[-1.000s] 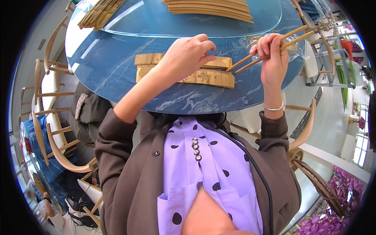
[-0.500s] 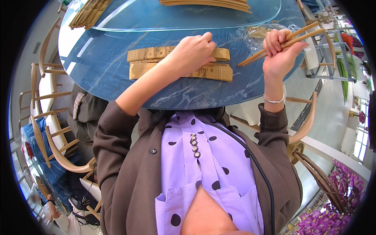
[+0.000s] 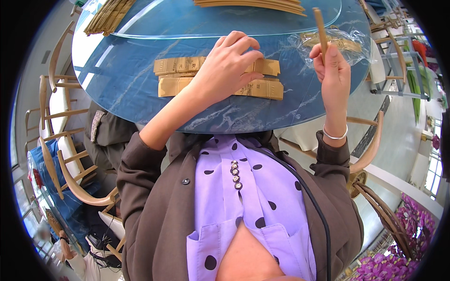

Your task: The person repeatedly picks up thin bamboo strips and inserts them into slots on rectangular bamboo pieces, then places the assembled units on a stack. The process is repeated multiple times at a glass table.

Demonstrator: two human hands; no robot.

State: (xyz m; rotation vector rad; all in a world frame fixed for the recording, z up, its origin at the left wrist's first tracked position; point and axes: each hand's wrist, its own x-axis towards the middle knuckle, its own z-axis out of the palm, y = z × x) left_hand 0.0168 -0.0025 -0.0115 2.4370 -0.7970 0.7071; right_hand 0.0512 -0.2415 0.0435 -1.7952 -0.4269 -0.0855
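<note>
Two stacks of brown paper chopstick sleeves lie crosswise on the blue marbled table, a far stack (image 3: 176, 64) and a near stack (image 3: 262, 89). Over their middle is my left hand (image 3: 225, 65), its fingers apart and loosely bent; it hides part of both stacks. On the right, my right hand (image 3: 333, 70) grips a pair of wooden chopsticks (image 3: 320, 30), which point up and away and overlap so they look almost like one stick. Just behind that hand lies a clear plastic bag (image 3: 344, 44) with brown paper sleeves inside.
A raised glass turntable (image 3: 187, 35) covers the far part of the table. On it are a bundle of brown sleeves (image 3: 108, 18) at the left and a pile of wooden chopsticks (image 3: 253, 4). Wooden chairs (image 3: 84, 187) and purple flowers (image 3: 389, 267) stand around.
My right hand has turned, swinging the chopsticks from lying slanted to pointing up. My left hand has loosened and its fingers have spread and lifted over the sleeves.
</note>
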